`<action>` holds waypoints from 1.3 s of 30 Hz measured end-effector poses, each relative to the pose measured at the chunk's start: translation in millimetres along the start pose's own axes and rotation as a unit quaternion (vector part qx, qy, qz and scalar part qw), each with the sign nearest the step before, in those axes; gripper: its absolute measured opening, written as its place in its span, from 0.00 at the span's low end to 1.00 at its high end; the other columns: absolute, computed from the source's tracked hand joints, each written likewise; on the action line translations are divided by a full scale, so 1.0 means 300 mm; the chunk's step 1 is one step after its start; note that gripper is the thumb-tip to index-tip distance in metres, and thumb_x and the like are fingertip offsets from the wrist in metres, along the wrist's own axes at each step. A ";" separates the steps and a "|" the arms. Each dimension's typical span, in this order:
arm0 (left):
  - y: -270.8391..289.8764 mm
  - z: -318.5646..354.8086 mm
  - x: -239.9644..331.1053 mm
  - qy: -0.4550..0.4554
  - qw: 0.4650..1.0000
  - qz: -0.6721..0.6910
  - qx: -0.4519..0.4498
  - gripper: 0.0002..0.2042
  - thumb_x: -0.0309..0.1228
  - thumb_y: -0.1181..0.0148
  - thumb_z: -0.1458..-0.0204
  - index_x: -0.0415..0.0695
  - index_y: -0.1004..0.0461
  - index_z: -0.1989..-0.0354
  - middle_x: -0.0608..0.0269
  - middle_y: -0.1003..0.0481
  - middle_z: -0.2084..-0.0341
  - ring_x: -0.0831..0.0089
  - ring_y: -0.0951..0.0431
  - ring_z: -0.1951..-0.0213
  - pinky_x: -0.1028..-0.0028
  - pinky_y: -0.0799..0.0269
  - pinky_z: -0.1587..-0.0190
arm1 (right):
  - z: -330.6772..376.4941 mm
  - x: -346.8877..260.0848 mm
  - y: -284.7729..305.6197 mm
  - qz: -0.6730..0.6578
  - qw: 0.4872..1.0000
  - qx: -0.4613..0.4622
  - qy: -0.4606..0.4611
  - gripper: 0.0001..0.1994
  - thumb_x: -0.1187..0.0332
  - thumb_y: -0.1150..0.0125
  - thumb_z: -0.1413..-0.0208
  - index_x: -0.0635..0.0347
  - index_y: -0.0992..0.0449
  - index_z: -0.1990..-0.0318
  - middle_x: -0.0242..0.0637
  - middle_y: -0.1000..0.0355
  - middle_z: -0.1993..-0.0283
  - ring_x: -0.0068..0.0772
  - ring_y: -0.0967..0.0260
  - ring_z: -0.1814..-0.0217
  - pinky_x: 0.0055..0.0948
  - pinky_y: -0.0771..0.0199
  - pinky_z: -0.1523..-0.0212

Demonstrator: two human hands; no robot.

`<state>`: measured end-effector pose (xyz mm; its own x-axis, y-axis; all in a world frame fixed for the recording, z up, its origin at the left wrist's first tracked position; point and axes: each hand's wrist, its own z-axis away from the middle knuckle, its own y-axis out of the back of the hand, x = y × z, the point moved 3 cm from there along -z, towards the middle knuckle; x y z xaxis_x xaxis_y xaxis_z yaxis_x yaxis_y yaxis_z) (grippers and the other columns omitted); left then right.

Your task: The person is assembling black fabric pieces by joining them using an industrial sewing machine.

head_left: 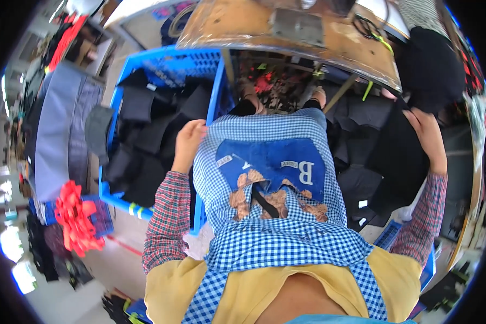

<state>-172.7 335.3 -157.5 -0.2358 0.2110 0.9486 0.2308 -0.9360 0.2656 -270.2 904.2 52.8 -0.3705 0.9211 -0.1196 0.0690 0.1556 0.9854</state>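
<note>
My right hand (427, 135) grips the upper edge of a black fabric piece (397, 156), which hangs down at my right side. Below and beside it lie more dark fabric pieces (356, 137), some with small white labels. My left hand (190, 141) is closed, fingers curled at the edge of my blue checked apron (264, 127); what they pinch, if anything, is hidden. Just left of that hand stands a blue plastic crate (221, 89), filled with dark fabric pieces (146, 127).
Ahead is a wooden worktable (237, 24) with a metal plate (297, 27). A person in black (432, 70) is at the far right. Red ribbon-like strips (78, 218) lie at left, near a grey-draped surface (59, 129). Another blue crate (389, 235) shows at lower right.
</note>
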 end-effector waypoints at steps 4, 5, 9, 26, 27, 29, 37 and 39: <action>0.216 0.037 -0.382 0.130 0.988 -0.009 0.084 0.14 0.30 0.48 0.43 0.41 0.28 0.50 0.67 0.24 0.67 0.80 0.26 0.68 0.80 0.31 0.66 | 0.097 0.320 -0.195 0.120 0.988 0.028 -0.097 0.14 0.60 0.44 0.41 0.62 0.25 0.58 0.51 0.28 0.66 0.55 0.30 0.64 0.42 0.31 0.64; 0.227 0.033 -0.447 0.176 0.980 0.003 0.096 0.15 0.30 0.47 0.44 0.41 0.29 0.49 0.67 0.25 0.66 0.79 0.26 0.67 0.78 0.31 0.66 | 0.112 0.359 -0.249 0.157 0.984 0.068 -0.050 0.14 0.59 0.43 0.41 0.60 0.25 0.55 0.50 0.27 0.61 0.54 0.29 0.60 0.43 0.29 0.61; 0.217 -0.060 -0.620 0.267 0.955 0.071 0.108 0.21 0.32 0.42 0.48 0.42 0.32 0.45 0.67 0.27 0.64 0.76 0.27 0.66 0.71 0.30 0.65 | 0.049 0.198 -0.435 0.000 0.999 0.028 -0.033 0.16 0.66 0.39 0.47 0.61 0.27 0.52 0.48 0.29 0.54 0.53 0.32 0.50 0.42 0.31 0.50; -0.005 -0.679 -0.955 0.184 0.928 0.236 0.221 0.14 0.28 0.35 0.49 0.38 0.27 0.55 0.64 0.25 0.65 0.72 0.27 0.64 0.71 0.31 0.57 | 0.089 -0.107 -0.631 -0.043 0.949 -0.295 -0.099 0.12 0.66 0.38 0.48 0.65 0.23 0.60 0.45 0.23 0.62 0.47 0.25 0.60 0.37 0.26 0.60; -0.026 -0.688 -0.867 0.124 0.916 0.237 0.298 0.10 0.31 0.38 0.47 0.38 0.27 0.61 0.67 0.27 0.71 0.78 0.30 0.67 0.75 0.33 0.61 | 0.082 -0.115 -0.632 -0.040 0.957 -0.276 -0.084 0.12 0.67 0.38 0.48 0.65 0.23 0.60 0.45 0.23 0.62 0.46 0.25 0.59 0.37 0.26 0.59; 0.137 -0.647 -0.799 0.024 0.911 0.244 0.333 0.11 0.31 0.39 0.46 0.36 0.30 0.64 0.68 0.30 0.73 0.78 0.32 0.70 0.76 0.35 0.65 | 0.020 -0.177 -0.653 -0.055 0.963 -0.260 -0.039 0.12 0.67 0.38 0.48 0.64 0.23 0.59 0.45 0.23 0.62 0.46 0.25 0.59 0.37 0.26 0.59; 0.486 -0.315 -0.042 -0.041 0.758 0.614 0.214 0.17 0.34 0.52 0.37 0.33 0.32 0.48 0.54 0.27 0.49 0.63 0.29 0.46 0.65 0.38 0.38 | -0.135 -0.519 -0.479 -0.189 0.970 -0.136 0.075 0.12 0.70 0.43 0.44 0.65 0.27 0.55 0.47 0.28 0.53 0.50 0.29 0.53 0.36 0.30 0.51; 0.500 -0.193 0.097 -0.046 0.763 0.609 0.213 0.16 0.32 0.51 0.38 0.35 0.32 0.48 0.55 0.28 0.48 0.62 0.29 0.46 0.64 0.38 0.38 | -0.160 -0.627 -0.461 -0.236 0.959 -0.097 0.127 0.15 0.68 0.43 0.43 0.63 0.29 0.50 0.47 0.29 0.51 0.50 0.30 0.50 0.36 0.30 0.49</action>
<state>-199.6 184.8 -100.0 0.4615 -0.7044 0.5393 0.5165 -0.2809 -0.8089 -254.6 692.4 -55.0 -0.5335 0.6441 -0.5482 -0.3262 0.4414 0.8359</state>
